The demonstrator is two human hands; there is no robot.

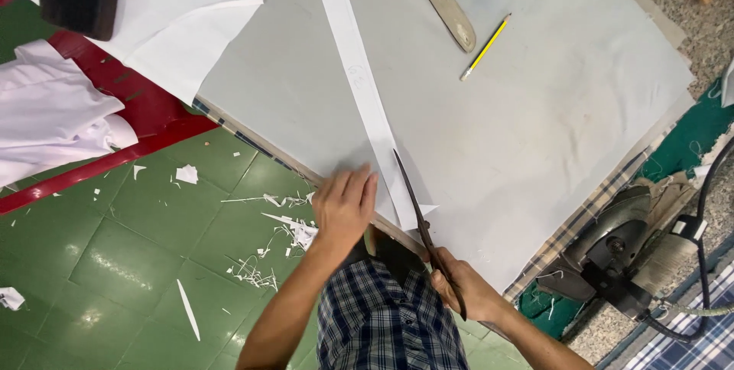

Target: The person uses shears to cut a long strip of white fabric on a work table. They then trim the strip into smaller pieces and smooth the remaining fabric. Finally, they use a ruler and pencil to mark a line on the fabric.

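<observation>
Scissors (417, 206) are gripped closed-fisted by the right hand (466, 290), blades at the near end of a white paper strip (363, 87) on grey fabric (520, 125). Left hand (344, 206) is pressed flat, holding nothing. Cut barely begun; most length remains.

Grey-covered table (535, 148), white paper strip (359, 72), yellow pencil (485, 47), wooden ruler (443, 3)

1 scissors (417, 202), 1 pencil (485, 47), 1 white strip (359, 79), 1 iron (619, 255), 2 hands (344, 206)
</observation>
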